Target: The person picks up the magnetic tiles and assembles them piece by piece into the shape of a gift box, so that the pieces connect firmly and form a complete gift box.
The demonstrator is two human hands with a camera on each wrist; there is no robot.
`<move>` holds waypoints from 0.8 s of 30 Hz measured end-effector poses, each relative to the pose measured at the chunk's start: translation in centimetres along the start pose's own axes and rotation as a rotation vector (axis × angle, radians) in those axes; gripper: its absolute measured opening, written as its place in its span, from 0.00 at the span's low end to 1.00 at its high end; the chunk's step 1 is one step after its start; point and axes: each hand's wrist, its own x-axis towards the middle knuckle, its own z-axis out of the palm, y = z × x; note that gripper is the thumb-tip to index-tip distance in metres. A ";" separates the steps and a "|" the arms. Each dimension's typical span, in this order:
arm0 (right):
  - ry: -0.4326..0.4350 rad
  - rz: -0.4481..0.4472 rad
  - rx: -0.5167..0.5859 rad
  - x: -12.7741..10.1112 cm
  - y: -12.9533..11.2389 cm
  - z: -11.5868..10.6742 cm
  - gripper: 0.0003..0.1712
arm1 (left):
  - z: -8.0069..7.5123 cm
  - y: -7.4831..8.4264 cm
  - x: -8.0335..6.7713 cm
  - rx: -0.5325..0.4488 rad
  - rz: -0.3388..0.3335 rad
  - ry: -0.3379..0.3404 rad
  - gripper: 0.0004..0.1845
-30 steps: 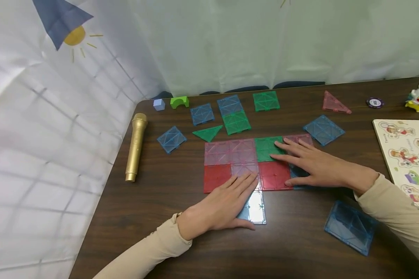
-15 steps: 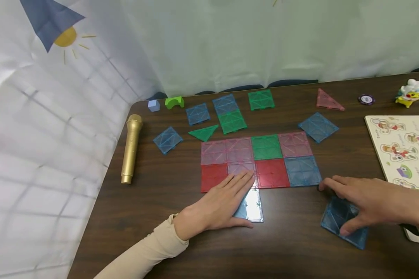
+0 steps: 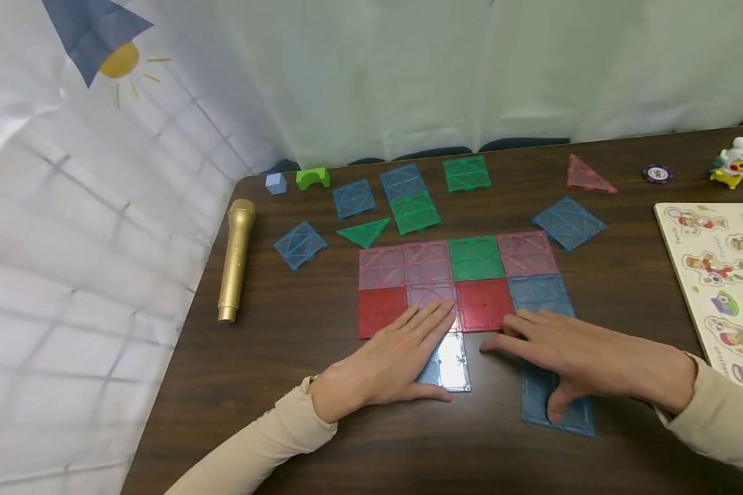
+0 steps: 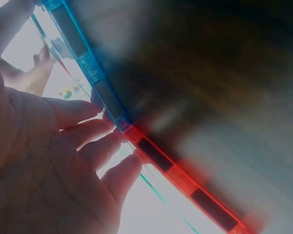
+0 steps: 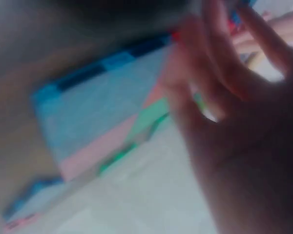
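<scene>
While a blue square tile [image 3: 557, 405] lies flat on the dark table [image 3: 285, 385], just below the tile mat [image 3: 464, 282], it is pressed by the right hand [image 3: 569, 357] with fingers straight, thumb on it. A second blue tile [image 3: 448, 364] is covered by the flat, relaxed left hand [image 3: 390, 361].

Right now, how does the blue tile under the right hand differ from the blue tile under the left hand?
The right hand presses a dull, darker blue tile below the mat's right end. The left hand rests on a shiny, glaring blue tile, further left. Both are see-through squares lying flat.
</scene>
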 end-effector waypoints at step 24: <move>0.133 0.059 -0.227 -0.2 -2.4 0.0 0.45 | -0.2 0.0 0.0 0.034 0.013 -0.011 0.58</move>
